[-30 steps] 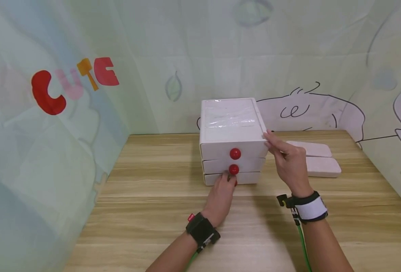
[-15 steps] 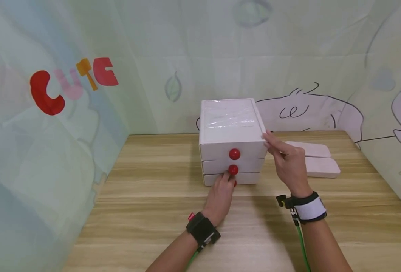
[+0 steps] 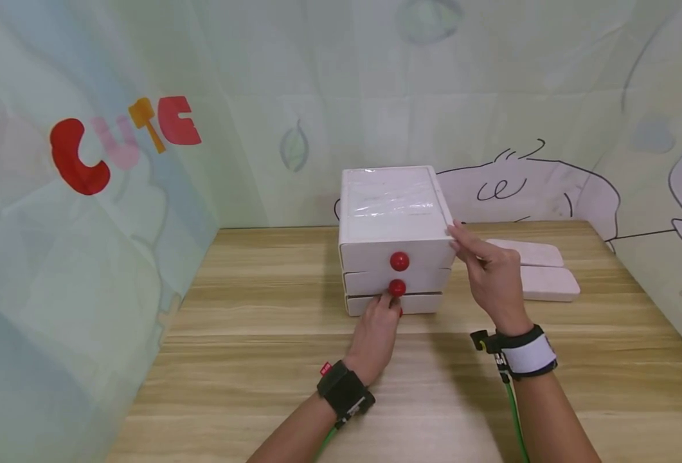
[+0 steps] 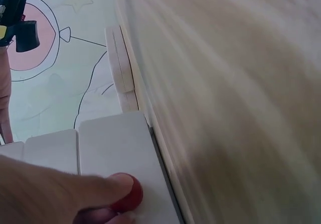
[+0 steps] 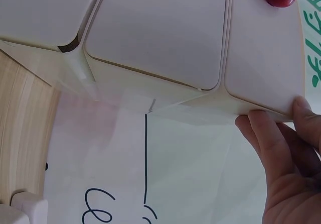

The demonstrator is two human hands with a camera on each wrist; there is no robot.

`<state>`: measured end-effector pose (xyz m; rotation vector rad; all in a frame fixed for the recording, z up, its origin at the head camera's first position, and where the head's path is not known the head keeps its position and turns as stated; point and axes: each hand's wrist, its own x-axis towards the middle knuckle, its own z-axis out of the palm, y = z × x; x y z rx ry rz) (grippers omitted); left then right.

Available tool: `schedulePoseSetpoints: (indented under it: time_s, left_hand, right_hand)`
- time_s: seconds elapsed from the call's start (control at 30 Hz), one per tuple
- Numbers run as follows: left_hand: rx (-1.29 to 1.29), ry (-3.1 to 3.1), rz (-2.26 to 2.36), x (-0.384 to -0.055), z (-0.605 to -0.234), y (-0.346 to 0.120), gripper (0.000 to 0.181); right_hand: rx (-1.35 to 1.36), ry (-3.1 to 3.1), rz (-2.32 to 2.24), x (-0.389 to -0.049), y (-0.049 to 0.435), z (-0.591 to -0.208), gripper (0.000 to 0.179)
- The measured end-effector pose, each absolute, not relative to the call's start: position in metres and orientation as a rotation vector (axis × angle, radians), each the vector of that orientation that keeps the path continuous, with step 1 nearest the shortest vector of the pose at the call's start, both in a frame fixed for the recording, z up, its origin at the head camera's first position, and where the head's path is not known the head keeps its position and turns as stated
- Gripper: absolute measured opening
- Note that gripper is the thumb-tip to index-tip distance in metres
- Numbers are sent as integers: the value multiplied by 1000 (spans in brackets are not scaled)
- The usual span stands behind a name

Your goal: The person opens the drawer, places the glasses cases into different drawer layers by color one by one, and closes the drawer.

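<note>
A white three-drawer box (image 3: 398, 206) stands on the table, its drawer fronts facing me, each with a round red knob. My left hand (image 3: 373, 337) is at the lowest drawer (image 3: 424, 303). In the left wrist view its thumb and fingers pinch that drawer's red knob (image 4: 131, 196). My right hand (image 3: 493, 280) grips the box's upper right front corner. The right wrist view shows the thumb (image 5: 306, 116) on the front edge and the other fingers against the side. A dark gap shows at the corner of the lowest drawer front in that view.
Two flat pale blocks (image 3: 549, 283) lie side by side on the wood-grain table (image 3: 248, 360), right of the box. Printed cloth walls (image 3: 277, 96) close in the back and both sides. Green cables (image 3: 514, 411) run from the wrist cameras along both forearms.
</note>
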<state>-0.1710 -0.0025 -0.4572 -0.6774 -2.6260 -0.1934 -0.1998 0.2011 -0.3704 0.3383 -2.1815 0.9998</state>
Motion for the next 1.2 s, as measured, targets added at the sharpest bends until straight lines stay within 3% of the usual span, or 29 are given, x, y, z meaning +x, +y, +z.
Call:
schedulePoseSetpoints:
  time_s: [0.8, 1.2]
  left_hand:
    - [-621, -2516, -83, -177, -460, -1, 9]
    - [-628, -2500, -180, -178, -459, -1, 11]
  right_hand:
    - [330, -2184, 980, -199, 199, -369, 35]
    - [324, -2192, 965, -199, 200, -367, 36]
